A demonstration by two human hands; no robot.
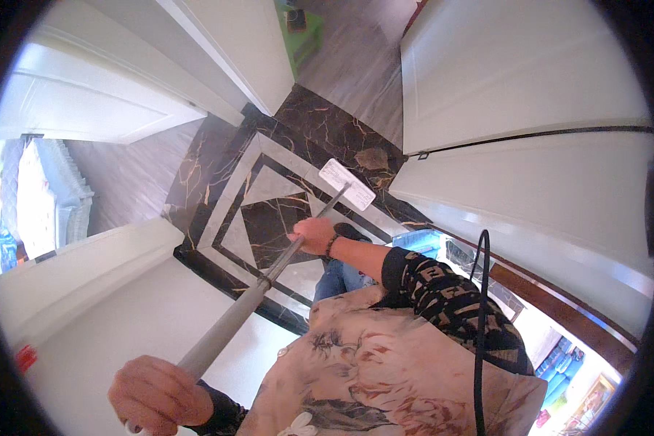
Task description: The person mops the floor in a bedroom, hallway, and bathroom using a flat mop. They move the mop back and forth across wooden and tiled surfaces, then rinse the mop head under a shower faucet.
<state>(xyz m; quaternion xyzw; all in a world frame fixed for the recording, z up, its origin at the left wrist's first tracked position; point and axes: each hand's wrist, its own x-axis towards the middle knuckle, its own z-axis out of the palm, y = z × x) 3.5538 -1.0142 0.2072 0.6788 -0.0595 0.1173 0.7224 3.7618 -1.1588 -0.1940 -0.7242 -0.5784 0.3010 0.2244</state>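
A flat mop with a grey pole (226,327) runs diagonally from the lower left to the middle of the view. Its white rectangular head (347,184) lies on the patterned marble-look floor (275,226). My left hand (155,395) is closed around the upper end of the pole at the lower left. Farther down, my right hand (314,235), with a beaded bracelet on the wrist, grips the thinner metal part of the pole. A dark shoe shows just beyond my right forearm, and a floral apron covers my front.
White doors (523,71) stand at the right, another white door (109,92) at the upper left. A white wall (125,316) borders the floor at the left. A green object (302,41) is beyond the top doorway. A black cable (480,327) hangs near my right arm.
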